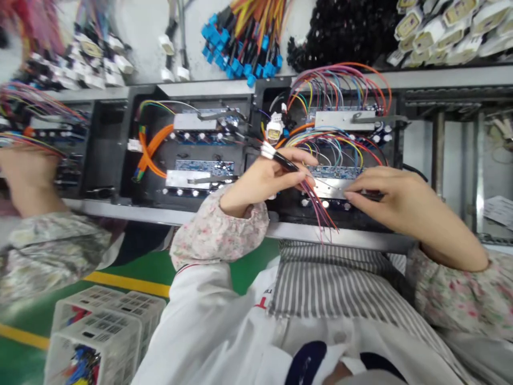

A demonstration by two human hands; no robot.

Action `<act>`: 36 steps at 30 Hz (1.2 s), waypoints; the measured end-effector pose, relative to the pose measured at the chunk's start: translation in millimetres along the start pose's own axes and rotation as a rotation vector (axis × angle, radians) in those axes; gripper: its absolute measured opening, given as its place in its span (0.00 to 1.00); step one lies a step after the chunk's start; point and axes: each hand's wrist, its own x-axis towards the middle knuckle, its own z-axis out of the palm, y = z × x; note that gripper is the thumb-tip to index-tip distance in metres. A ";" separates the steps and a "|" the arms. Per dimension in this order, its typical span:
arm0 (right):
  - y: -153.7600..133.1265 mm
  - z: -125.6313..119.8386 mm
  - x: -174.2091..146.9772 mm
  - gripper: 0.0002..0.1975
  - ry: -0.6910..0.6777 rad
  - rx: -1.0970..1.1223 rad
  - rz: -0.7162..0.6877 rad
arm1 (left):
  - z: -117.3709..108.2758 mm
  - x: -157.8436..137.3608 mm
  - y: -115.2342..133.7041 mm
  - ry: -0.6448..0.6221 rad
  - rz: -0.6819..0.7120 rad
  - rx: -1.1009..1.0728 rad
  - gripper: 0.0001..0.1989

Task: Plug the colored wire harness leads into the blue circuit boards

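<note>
My left hand [276,174] is closed around a wire harness [286,161] with a black sleeve and white wrapping at its upper end. Its loose purple, red and dark wires [316,206] fan out below the fingers. My right hand [395,200] pinches the tip of a thin wire [326,185] that runs across from the left hand. Something dark [372,195] shows under the right fingers; its kind is unclear. Both hands are over a circuit board [336,172] with a silver metal bar [331,188], in a black tray [280,213]. Colored wires arch from the board's upper edge.
A second wired board [340,120] and a white connector [274,128] lie above. The left tray holds boards with thick orange cables [154,149]. Bundles with blue connectors [240,51] and black parts [344,32] lie behind. A co-worker's hand [30,176] is at far left; white crates [98,331] stand below.
</note>
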 end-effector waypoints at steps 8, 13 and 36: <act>-5.5 5.5 25.5 0.05 0.280 -0.040 0.097 | -3.2 -8.2 3.7 0.155 -0.111 -0.089 0.19; 9.9 25.2 36.2 0.06 0.150 0.016 0.097 | -3.3 0.9 -1.7 0.286 -0.193 -0.050 0.21; -18.3 7.1 22.6 0.07 -0.111 0.093 0.108 | -1.3 2.5 -1.5 0.368 -0.134 -0.094 0.13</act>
